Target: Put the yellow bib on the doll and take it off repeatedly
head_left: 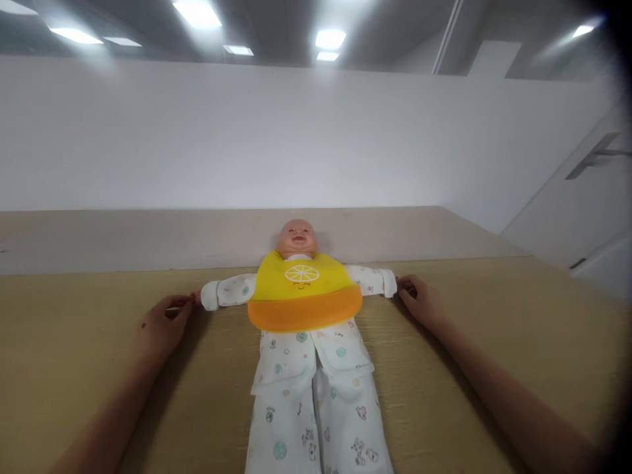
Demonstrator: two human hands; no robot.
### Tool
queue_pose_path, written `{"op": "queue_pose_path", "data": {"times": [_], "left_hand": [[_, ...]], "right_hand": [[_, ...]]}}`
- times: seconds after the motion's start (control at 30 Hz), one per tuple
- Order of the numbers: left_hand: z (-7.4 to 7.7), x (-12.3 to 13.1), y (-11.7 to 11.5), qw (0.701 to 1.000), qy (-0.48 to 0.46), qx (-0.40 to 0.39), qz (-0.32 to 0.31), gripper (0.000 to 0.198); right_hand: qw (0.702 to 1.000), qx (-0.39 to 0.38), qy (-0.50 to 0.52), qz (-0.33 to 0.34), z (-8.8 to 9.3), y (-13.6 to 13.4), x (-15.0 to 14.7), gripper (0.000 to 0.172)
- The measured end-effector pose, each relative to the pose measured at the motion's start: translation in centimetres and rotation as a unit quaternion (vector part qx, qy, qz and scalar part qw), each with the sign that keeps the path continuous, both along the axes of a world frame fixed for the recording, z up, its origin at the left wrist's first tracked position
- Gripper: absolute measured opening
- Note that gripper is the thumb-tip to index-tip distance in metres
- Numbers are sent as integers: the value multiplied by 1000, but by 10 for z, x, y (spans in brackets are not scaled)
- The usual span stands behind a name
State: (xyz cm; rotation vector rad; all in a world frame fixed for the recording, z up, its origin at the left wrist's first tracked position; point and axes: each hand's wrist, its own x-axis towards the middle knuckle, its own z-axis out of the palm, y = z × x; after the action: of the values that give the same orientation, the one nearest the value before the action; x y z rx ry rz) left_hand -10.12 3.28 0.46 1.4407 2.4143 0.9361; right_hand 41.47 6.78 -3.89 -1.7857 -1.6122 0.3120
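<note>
A baby doll (297, 238) lies on its back on the table, arms stretched out to both sides. It wears white printed pyjamas (340, 395) and a yellow bib (276, 280) with an orange pocket (305, 309) across the chest. My left hand (165, 322) pinches the doll's hand on the left, just past the white cuff. On the other side, my right hand (417, 296) has its fingers closed at the end of the sleeve; the doll's hand there is hidden behind them. The doll's feet fall outside the view.
The wooden table (207, 408) reaches back to a paler raised strip (148, 240) behind the doll's head. A white wall (237, 138) stands beyond. At the right is a door with a metal handle (595, 155).
</note>
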Motion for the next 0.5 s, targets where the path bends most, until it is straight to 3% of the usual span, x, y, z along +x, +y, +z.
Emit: {"op": "queue_pose_path", "data": {"times": [0.5], "left_hand": [[3,1,-3,1000,-10,-4,9,29]], "right_hand": [[1000,-4,4,-1,9,-4,-5,17]]}}
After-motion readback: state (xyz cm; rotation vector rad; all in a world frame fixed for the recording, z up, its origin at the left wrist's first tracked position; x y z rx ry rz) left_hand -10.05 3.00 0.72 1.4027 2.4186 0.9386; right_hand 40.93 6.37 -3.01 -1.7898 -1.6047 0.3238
